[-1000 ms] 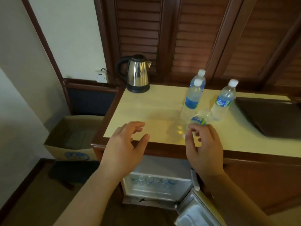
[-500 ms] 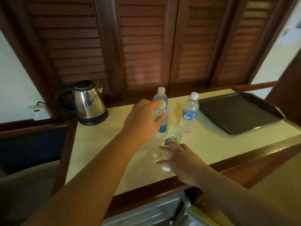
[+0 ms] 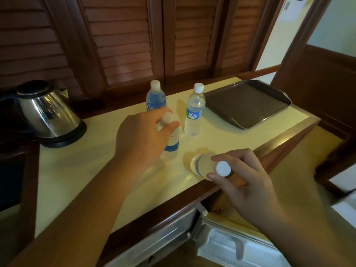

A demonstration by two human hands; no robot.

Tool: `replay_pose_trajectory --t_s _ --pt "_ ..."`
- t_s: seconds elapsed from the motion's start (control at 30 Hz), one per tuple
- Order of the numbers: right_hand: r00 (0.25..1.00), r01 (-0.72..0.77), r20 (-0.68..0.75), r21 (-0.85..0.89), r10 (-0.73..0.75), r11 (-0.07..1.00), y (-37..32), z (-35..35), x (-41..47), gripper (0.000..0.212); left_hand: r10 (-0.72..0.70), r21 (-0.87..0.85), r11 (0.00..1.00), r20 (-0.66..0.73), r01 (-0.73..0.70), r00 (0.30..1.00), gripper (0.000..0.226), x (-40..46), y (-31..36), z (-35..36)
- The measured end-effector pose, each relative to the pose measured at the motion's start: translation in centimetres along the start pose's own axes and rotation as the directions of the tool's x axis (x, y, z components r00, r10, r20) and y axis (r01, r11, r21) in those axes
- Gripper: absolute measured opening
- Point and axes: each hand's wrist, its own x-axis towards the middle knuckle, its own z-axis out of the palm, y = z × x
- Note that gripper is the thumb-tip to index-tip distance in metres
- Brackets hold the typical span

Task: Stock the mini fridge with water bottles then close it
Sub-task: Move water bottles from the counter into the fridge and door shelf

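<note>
Gathering bottles from the cream countertop (image 3: pixel 81 170) above the open mini fridge (image 3: pixel 163 234), whose door (image 3: pixel 240 247) swings out at lower right. Beyond, dark tray (image 3: pixel 244 105) at right and steel kettle (image 3: pixel 48 114) at left, neither involved. Left hand (image 3: pixel 142 135) closing round the neck of an upright blue-banded bottle (image 3: pixel 172 141), fingers and thumb curled just under its cap; whether yet firmly gripped, hard to tell. Right hand (image 3: pixel 244 182) pinching a tilted bottle (image 3: pixel 204 164) near its white cap (image 3: pixel 223 168), base toward the counter. Two more bottles standing behind: a blue-tinted one (image 3: pixel 155 99) and a green-labelled one (image 3: pixel 195 112). Step in hand, by judgement: pick-up, stocking unfinished. Next move calls for lowering both bottles into the fridge below, clear of the counter's wooden edge (image 3: pixel 269 143).
</note>
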Motion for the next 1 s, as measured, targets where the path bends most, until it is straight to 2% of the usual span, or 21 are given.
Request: replay_pose_trajectory --t_s 0.1,0.2,0.33,0.57,0.7,0.83,0.93,1.0 --pt "0.999 -0.02 -0.043 -0.044 0.018 0.999 -0.4 -3.4 -3.3 0.031 0.054 -0.098 0.994 -0.017 -0.056 0.998 0.044 -4.3 2.2 -1.9" --pt "0.994 -0.089 -0.07 -0.019 0.088 0.996 0.8 -6.2 -7.0 0.032 0.039 -0.165 0.986 -0.003 -0.039 0.999 0.042 -8.9 5.3 -2.7" --pt "0.986 -0.159 -0.066 -0.038 0.156 0.987 2.7 -9.1 -13.2 0.033 0.04 -0.11 0.993 -0.009 -0.041 0.999 0.041 -15.7 9.8 -1.6" --pt "0.956 -0.292 0.017 -0.038 0.293 0.956 5.8 -12.2 -24.3 0.028 0.025 -0.21 0.978 0.152 0.007 0.988 0.04 -27.3 13.1 5.0" --pt "0.934 -0.346 0.061 -0.086 0.352 0.934 9.0 -11.6 -30.2 0.031 0.04 -0.169 0.986 0.292 0.01 0.956 0.048 -30.9 13.1 9.0" --pt "0.914 -0.384 0.088 -0.123 0.395 0.915 13.3 -8.7 -36.7 0.027 0.035 -0.148 0.989 0.361 0.02 0.932 0.054 -33.5 12.1 14.1" --pt "0.912 -0.393 0.076 -0.115 0.403 0.912 16.9 -5.9 -41.5 0.028 0.028 -0.172 0.984 0.37 0.039 0.929 0.065 -35.8 10.5 18.8" --pt "0.918 -0.381 0.072 -0.117 0.391 0.917 19.3 -3.9 -44.7 0.026 0.022 -0.203 0.977 0.366 0.057 0.93 0.06 -37.4 8.8 22.1"
